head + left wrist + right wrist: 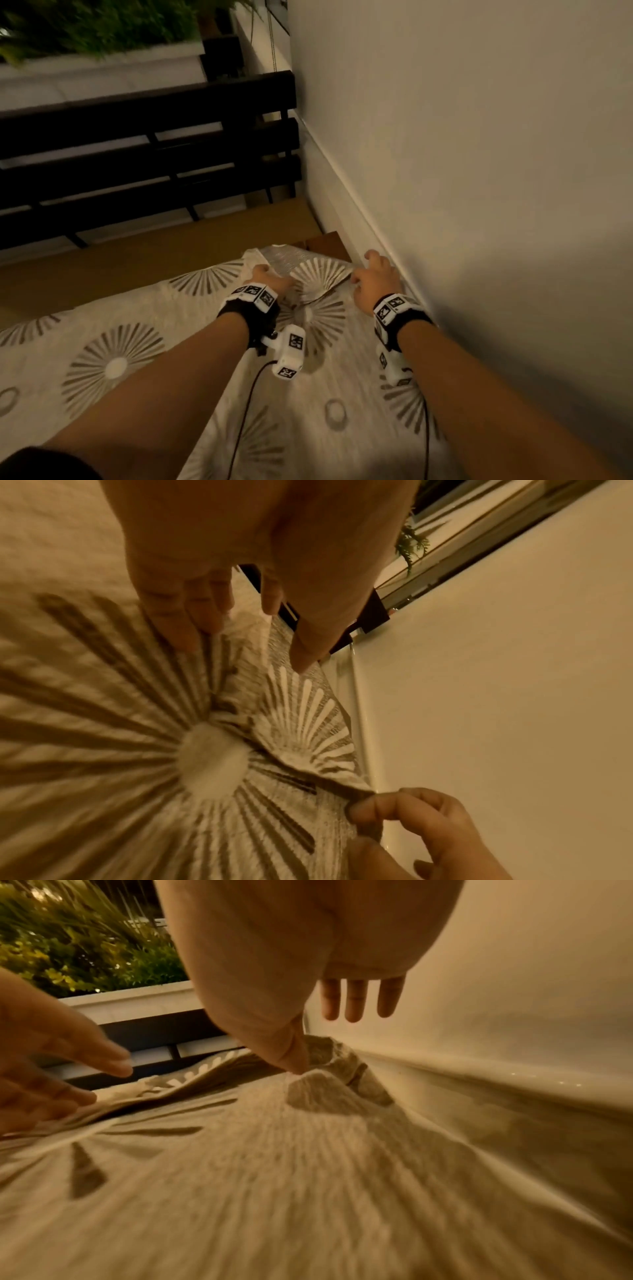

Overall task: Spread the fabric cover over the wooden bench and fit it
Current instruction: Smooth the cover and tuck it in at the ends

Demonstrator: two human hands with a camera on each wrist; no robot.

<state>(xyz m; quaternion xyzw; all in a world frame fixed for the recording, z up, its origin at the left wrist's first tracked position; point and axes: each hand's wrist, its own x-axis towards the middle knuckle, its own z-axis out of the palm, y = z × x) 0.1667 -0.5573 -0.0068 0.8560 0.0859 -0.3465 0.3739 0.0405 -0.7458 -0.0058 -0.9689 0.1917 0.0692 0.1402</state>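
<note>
Cream wall (479,171) and its white skirting board (356,226) run along the right edge of the bench, whose bare wood (327,241) is seen only at the far right corner. Most of the bench is hidden by the fabric cover (171,342), a pale cloth printed with grey sunburst wheels, which lies spread along the seat. At the far end a flap (318,274) of the cover is folded back on itself, so that its reversed pattern faces up, and a small peak of cloth is bunched against the skirting board.

The left hand (265,275) is laid on the cover at the fold, near the far edge, with fingers (178,615) extended and their tips pressed on the cloth; nothing is gripped by it. The right hand (375,282) is placed at the right edge beside the wall, and a fold of the cover's edge is pinched between its thumb and a curled finger (394,804), while the other fingers (356,999) hang straight.

Beyond the bench's far end a dark slatted railing (147,161) is seen, and behind it a white planter (102,65) filled with green plants (85,27).
</note>
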